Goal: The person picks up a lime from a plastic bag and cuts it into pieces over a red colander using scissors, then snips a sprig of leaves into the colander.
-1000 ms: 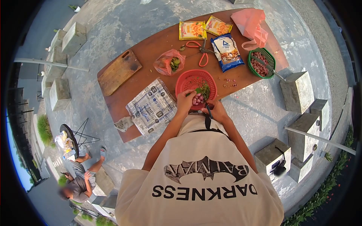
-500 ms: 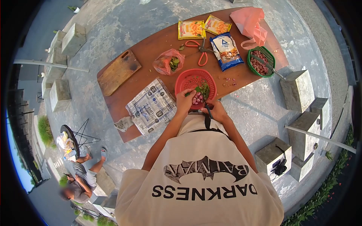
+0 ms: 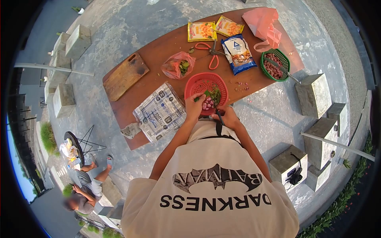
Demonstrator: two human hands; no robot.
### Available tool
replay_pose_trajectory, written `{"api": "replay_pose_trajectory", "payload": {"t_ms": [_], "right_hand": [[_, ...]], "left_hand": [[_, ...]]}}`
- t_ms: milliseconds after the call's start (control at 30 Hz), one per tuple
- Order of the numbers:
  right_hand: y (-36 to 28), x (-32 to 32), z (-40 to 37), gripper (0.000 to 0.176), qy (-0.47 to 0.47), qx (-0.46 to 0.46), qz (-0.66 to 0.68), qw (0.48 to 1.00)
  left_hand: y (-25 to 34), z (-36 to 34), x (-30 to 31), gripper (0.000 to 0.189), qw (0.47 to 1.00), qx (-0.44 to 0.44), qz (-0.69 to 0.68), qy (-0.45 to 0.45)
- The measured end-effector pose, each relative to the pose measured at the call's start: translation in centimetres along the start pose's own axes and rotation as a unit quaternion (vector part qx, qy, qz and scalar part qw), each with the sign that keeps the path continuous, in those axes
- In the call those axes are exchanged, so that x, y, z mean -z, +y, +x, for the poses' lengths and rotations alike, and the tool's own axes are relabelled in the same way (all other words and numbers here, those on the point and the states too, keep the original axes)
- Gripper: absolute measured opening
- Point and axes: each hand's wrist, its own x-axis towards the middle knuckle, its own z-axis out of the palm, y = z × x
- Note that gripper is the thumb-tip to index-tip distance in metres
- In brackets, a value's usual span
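A red plastic basket with a perforated bottom sits at the table's near edge, close to my body. Peeled shallots and chopped green leaves lie inside it. My left hand is over the basket's near left side, its fingers pinched on a green leaf. At the near right rim, my right hand is closed around a slim dark knife, which points into the basket. The fingers partly hide both the leaf and the knife.
On the brown table are a wooden cutting board, newspaper-print wrap, a bag of leaves, red-handled shears, seasoning packets, a blue-white pack and a green basket of shallots. A person sits lower left.
Both hands stay over the red basket with almost no shift. The seated person's arm and hand have moved slightly.
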Motion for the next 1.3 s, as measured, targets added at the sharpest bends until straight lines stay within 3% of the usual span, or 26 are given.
{"api": "replay_pose_trajectory", "payload": {"t_ms": [133, 300, 633, 733, 900, 1200, 1300], "right_hand": [[-0.1, 0.1, -0.1, 0.04, -0.006, 0.004, 0.015, 1.0], [-0.5, 0.2, 0.0, 0.039, -0.003, 0.003, 0.017, 1.0], [-1.7, 0.6, -0.1, 0.035, 0.003, 0.003, 0.017, 1.0], [-2.0, 0.8, -0.1, 0.036, -0.009, -0.042, 0.039, 0.998], [-0.3, -0.1, 0.5, 0.039, 0.021, 0.019, 0.059, 0.998], [-0.5, 0.9, 0.2, 0.04, -0.021, -0.032, 0.043, 0.998], [0.4, 0.2, 0.1, 0.04, -0.002, 0.014, 0.059, 0.998]], "left_hand": [[-0.9, 0.9, 0.7, 0.021, 0.998, -0.035, 0.042, -0.009], [-0.1, 0.4, 0.4, 0.02, 0.998, 0.011, 0.044, -0.037], [0.1, 0.5, 0.2, 0.02, 0.997, 0.017, 0.052, -0.047], [0.5, 0.1, -0.2, 0.018, 0.999, 0.028, 0.015, -0.016], [0.4, 0.4, 0.3, 0.025, 0.999, 0.021, -0.004, -0.043], [-0.1, 0.6, 0.3, 0.023, 1.0, 0.013, -0.001, -0.016], [0.4, 0.3, 0.3, 0.02, 1.0, 0.008, 0.021, -0.022]]}}
